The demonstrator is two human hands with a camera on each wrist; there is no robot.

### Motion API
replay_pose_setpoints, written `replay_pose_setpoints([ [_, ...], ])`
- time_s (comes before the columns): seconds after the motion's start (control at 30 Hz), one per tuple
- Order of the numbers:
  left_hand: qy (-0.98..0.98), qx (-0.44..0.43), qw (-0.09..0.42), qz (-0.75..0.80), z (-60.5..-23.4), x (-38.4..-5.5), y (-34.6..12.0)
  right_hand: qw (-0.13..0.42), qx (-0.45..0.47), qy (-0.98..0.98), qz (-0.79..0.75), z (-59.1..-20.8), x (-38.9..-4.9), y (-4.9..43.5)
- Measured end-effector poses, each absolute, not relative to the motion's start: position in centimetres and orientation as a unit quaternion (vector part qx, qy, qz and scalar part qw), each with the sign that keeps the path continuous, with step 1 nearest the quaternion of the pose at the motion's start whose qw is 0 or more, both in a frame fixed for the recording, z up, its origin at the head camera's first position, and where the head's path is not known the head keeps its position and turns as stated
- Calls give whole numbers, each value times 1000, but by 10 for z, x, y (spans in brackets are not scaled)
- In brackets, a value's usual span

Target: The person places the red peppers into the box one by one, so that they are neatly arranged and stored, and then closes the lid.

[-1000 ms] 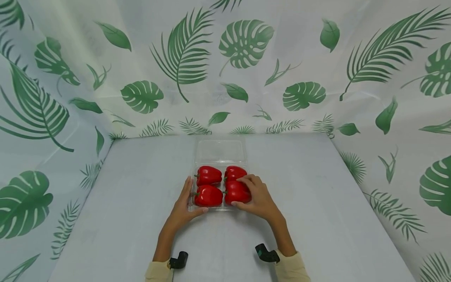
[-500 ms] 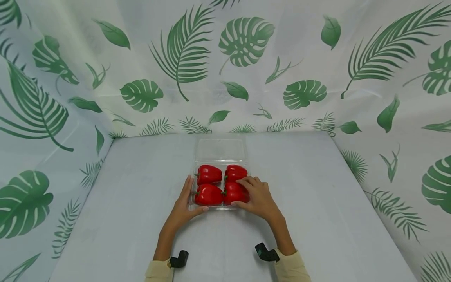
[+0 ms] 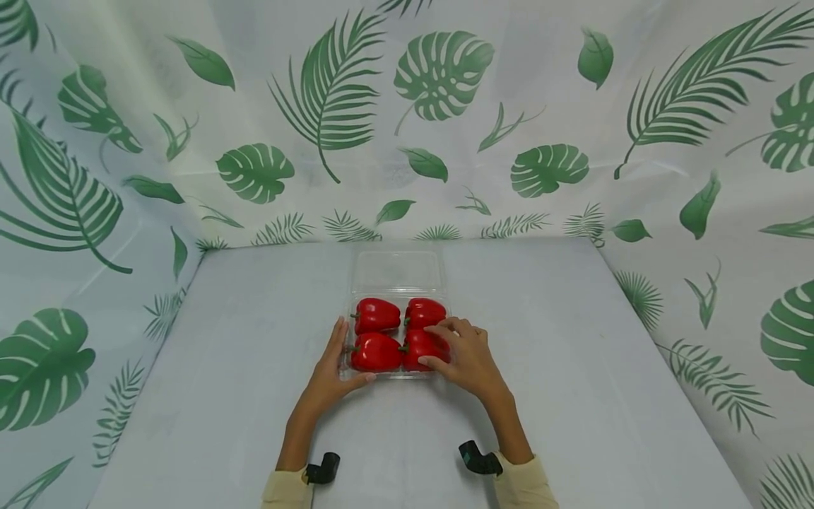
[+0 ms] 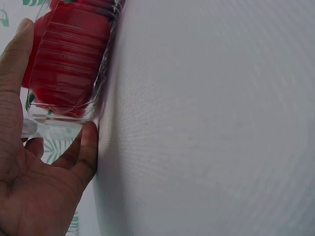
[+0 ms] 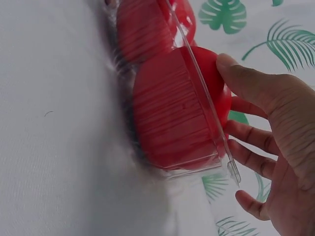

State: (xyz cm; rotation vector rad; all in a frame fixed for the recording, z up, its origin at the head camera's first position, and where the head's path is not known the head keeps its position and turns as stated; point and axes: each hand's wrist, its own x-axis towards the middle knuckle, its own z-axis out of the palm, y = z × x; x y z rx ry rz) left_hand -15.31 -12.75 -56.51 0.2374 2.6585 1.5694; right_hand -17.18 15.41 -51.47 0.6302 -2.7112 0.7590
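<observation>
A clear plastic clamshell container (image 3: 396,377) lies with its lid folded back, holding several red bell peppers in two rows. My left hand (image 3: 327,382) holds its left front corner, thumb along the front edge and fingers at the left side; the left wrist view shows the thumb beside the ribbed wall (image 4: 69,49). My right hand (image 3: 469,360) grips the front right bell pepper (image 3: 420,348), which sits inside the container. In the right wrist view the thumb touches the top of that pepper (image 5: 209,73), with fingertips on its side. The front left pepper (image 3: 376,353) lies beside it.
The transparent lid (image 3: 398,271) lies flat behind the container on the white-covered table (image 3: 254,311). Two more peppers fill the back row, one at the left (image 3: 377,315) and one at the right (image 3: 426,312). A leaf-print curtain (image 3: 470,141) surrounds the table.
The front right pepper has shifted slightly left, towards the front left one, with my right hand on it. My right thumb has lifted a little. My left hand has stayed in place.
</observation>
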Motion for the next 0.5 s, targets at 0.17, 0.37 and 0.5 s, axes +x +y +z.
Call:
replay_pose_setpoints([
  [0.17,860,80,23,504,-564,-153,-129,124,219,-932,262,-517,-174,153],
  [0.37,860,80,17,503,-563,-153,-129,126,223,-926,277,-522,-177,153],
  [0.5,860,80,18,504,-564,-153,-128,124,223,-923,288,-525,-176,153],
])
